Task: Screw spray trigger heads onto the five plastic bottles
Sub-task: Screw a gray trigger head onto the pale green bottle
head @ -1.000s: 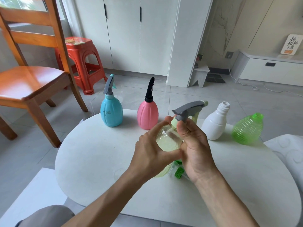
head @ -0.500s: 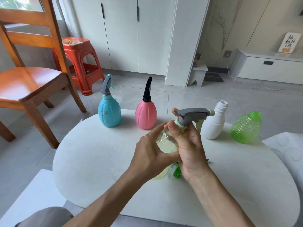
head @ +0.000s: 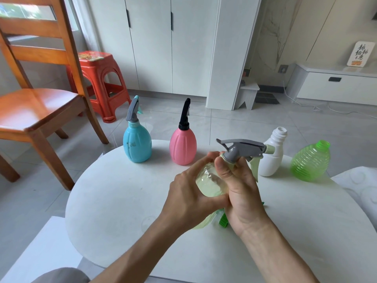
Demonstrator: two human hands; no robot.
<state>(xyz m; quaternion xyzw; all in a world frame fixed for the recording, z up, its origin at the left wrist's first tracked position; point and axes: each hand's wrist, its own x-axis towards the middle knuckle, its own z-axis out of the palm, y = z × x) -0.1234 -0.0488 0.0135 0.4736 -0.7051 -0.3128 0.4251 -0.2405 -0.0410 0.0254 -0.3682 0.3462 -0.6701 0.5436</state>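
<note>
My left hand grips the body of a clear yellowish bottle, held tilted above the table. My right hand is closed around its neck, just under a grey spray trigger head whose nozzle points right. At the back of the table stand a blue bottle with a grey head and a pink bottle with a black head. A white bottle and a ribbed green bottle have open necks. A green trigger part lies on the table, mostly hidden under my right hand.
The round white table carries everything. A wooden chair and a red plastic stool stand on the floor to the left. White cabinets line the back wall. A white cushion touches the table's right edge.
The trigger head has turned clockwise on the bottle neck, so its nozzle now points further right. My right hand shifted its grip around the neck; my left hand kept holding the bottle.
</note>
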